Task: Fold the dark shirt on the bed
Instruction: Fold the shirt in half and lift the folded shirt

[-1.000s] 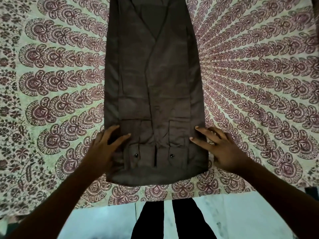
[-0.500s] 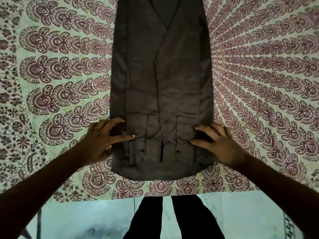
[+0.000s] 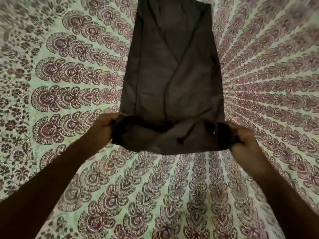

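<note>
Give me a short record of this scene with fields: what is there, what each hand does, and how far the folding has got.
Setting: patterned bedspread, seen from above
Garment: dark shirt, a long strip with both sides folded in
Left hand: grips the shirt's near left corner
Right hand: grips the near right corner; blurred
Fold stage: near end raised off the bedspread, not yet laid over the rest
</note>
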`<state>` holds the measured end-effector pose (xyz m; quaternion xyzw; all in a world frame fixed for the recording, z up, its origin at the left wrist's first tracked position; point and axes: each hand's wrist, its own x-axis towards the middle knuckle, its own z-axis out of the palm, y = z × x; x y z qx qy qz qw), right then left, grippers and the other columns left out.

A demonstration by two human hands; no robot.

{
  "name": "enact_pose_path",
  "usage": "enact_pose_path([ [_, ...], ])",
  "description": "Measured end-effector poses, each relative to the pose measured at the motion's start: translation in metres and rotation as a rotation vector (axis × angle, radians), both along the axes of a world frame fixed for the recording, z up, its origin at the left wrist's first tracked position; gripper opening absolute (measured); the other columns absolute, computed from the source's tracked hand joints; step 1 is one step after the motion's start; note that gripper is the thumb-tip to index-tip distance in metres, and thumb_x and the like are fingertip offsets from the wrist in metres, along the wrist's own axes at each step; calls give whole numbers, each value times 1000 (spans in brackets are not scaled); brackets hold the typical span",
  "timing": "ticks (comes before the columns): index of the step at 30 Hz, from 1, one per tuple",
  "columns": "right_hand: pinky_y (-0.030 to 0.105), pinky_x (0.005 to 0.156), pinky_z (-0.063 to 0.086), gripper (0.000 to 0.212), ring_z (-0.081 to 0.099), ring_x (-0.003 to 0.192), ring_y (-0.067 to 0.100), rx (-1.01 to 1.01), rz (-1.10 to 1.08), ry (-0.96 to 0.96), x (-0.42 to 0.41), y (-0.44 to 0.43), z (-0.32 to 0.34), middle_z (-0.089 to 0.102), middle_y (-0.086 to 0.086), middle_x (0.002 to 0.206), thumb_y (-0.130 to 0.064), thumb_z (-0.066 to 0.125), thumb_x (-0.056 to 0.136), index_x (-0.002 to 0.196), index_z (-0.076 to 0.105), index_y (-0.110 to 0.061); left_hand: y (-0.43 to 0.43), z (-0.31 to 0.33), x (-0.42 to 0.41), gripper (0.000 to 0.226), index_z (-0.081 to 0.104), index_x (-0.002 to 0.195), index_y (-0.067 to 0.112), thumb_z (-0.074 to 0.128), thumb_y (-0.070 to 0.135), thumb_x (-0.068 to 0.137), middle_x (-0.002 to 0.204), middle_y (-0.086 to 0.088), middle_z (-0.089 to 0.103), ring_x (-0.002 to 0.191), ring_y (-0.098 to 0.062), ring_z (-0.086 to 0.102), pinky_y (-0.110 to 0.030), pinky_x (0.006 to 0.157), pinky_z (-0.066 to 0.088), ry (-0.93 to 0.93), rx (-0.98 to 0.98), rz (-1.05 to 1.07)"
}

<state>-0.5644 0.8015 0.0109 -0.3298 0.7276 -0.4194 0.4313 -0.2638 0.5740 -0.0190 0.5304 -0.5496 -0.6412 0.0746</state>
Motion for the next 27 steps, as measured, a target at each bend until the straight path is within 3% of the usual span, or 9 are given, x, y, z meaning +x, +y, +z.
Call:
enact_pose_path([
  [1, 26, 84, 56, 61, 70, 90, 0, 23, -70, -8, -9, -15, -3, 76, -19, 90, 12, 59, 95, 87, 79, -45, -7, -4, -8, 39, 76, 77, 18, 54, -2, 101, 63, 12, 75, 62, -6, 71, -23, 69, 58, -49, 62, 94],
  [3, 33, 89, 53, 36, 71, 91, 5, 114, -221, 41, -26, -41, -17, 77, -14, 92, 1, 67, 96, 90, 78, -33, -16, -11, -22, 13, 75, 92, 20, 68, 11, 98, 81, 8, 80, 83, -13, 76, -31, 84, 60, -116, 53, 112],
  [6, 34, 90, 49, 13, 70, 94, 22, 298, -362, 52, -44, -60, -45, 76, 2, 98, -10, 74, 94, 103, 76, -18, -23, -18, -34, 13, 74, 89, 20, 69, 17, 100, 93, -2, 75, 94, -25, 70, -33, 85, 54, -189, -9, 162],
  [10, 30, 77, 45, 12, 60, 70, 18, 316, -435, 193, -52, -67, -52, 70, 7, 84, -14, 77, 92, 98, 74, -4, -22, -20, -48, 10, 72, 98, 17, 64, 16, 103, 101, -10, 73, 100, -30, 69, -45, 96, 54, -233, -91, 237],
  [15, 30, 65, 45, 21, 58, 71, 24, 220, -460, 240, -55, -75, -55, 67, 13, 79, -14, 76, 93, 79, 62, -7, -20, -24, -48, 9, 73, 101, 26, 66, 20, 100, 109, -10, 75, 108, -33, 69, -50, 101, 54, -233, -170, 299],
  [18, 34, 66, 43, 18, 61, 73, 29, 261, -450, 340, -53, -81, -60, 66, 9, 76, -19, 76, 92, 88, 66, -5, -11, -22, -49, 22, 62, 123, 13, 62, 20, 103, 118, -20, 69, 110, -41, 65, -45, 90, 50, -452, -478, 122],
  [22, 47, 96, 50, 36, 56, 116, 36, 106, -360, 823, -22, -89, -42, 58, 19, 129, -19, 67, 97, 130, 59, -8, 3, -10, -57, 49, 54, 143, 10, 59, 35, 101, 147, -17, 52, 130, -37, 51, -49, 100, 44, -469, -1076, -278],
  [25, 54, 105, 44, 43, 45, 134, 36, 28, 36, 983, 25, -95, -33, 47, 19, 148, -22, 57, 99, 141, 55, -10, -3, -21, -68, 66, 37, 161, 24, 48, 52, 102, 173, 0, 25, 155, -27, 31, -50, 117, 35, -470, -1127, -742],
  [27, 53, 112, 37, 52, 34, 149, 33, 64, 325, 964, 48, -98, -43, 36, 13, 163, -36, 49, 102, 149, 50, -15, -12, -35, -75, 74, 25, 166, 29, 40, 62, 101, 176, 3, 11, 161, -24, 16, -51, 124, 27, -532, -1078, -812],
])
